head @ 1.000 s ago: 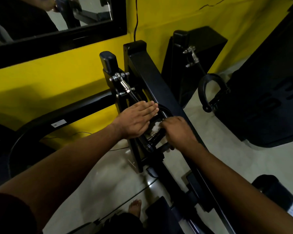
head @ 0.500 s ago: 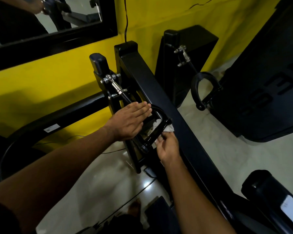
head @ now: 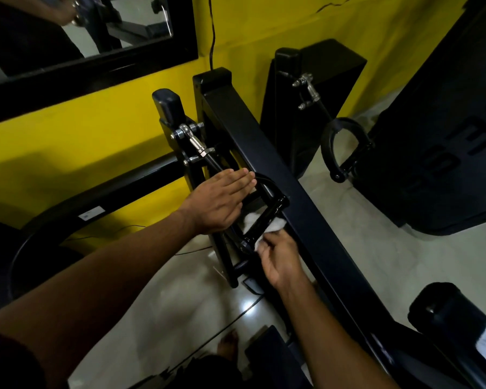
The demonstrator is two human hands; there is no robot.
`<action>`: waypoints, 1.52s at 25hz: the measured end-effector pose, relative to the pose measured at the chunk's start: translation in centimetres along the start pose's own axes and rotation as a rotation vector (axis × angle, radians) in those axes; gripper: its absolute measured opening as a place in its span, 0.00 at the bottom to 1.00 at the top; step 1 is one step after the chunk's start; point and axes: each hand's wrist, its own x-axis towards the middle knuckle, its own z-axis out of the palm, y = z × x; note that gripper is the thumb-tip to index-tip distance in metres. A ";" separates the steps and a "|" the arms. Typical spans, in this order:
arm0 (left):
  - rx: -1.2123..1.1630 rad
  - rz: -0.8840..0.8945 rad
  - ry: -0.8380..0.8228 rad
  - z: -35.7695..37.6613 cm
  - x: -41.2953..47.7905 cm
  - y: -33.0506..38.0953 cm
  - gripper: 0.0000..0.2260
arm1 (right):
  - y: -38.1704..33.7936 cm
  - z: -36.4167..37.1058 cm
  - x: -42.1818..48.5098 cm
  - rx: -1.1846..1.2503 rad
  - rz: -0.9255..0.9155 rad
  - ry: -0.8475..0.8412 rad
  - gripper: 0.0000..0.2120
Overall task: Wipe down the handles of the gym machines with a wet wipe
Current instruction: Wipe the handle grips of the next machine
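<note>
Left hand (head: 218, 202) flat, fingers straight, resting on handle (head: 265, 217). Right hand (head: 281, 258) pinches white wipe (head: 272, 228) against handle bar.

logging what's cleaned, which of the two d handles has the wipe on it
The near D handle under the left hand: the right hand holds the white wipe against its bar. The far handle hangs untouched at the right.

Setting: gym, indoors. A black steel machine frame (head: 264, 153) runs diagonally just beside the right hand (head: 278, 256). A D-shaped cable handle (head: 264, 221) on a chrome swivel (head: 195, 141) sits between that hand and the left hand (head: 219, 203). A second handle (head: 326, 144) hangs well to the right. Above the left hand, a framed mirror (head: 124, 29) is on the yellow wall (head: 68, 141). Pale polished floor (head: 376, 248) lies beneath.
</note>
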 end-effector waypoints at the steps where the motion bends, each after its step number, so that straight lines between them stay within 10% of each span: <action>1: 0.000 -0.006 0.002 -0.1 0.1 -0.1 0.26 | -0.3 0.2 -0.1 0.032 -0.035 0.052 0.16; 5: -0.024 -0.006 -0.001 0.1 -0.5 0.0 0.26 | 2.1 -1.0 -1.9 -0.507 -0.283 0.142 0.09; 7: -0.009 0.006 0.003 0.1 -0.4 -0.2 0.26 | 3.8 -2.4 -2.8 -0.928 -0.707 0.120 0.08; 11: 0.006 0.011 -0.004 0.3 -0.4 0.0 0.26 | 2.1 -3.6 -0.4 -1.576 -1.281 -0.412 0.16; 16: 0.036 0.020 -0.015 0.1 -0.4 -0.3 0.26 | -3.5 -4.1 1.8 -1.957 -1.316 -0.688 0.23; 23: -0.023 -0.016 -0.032 -0.3 -0.4 -0.1 0.26 | -7.3 -2.4 3.5 -2.131 -1.055 -0.492 0.37; 29: -0.006 -0.067 -0.104 -0.8 -0.4 0.1 0.27 | -7.2 -1.7 2.9 -1.911 -1.225 -0.220 0.04; 33: -0.008 -0.094 -0.089 -2.7 1.5 0.9 0.26 | -9.4 -2.0 1.7 -1.788 -0.845 0.069 0.06; 38: -0.091 -0.038 -0.119 -6.4 9.8 6.3 0.30 | -19.0 -3.9 -3.2 -1.828 -0.835 0.204 0.08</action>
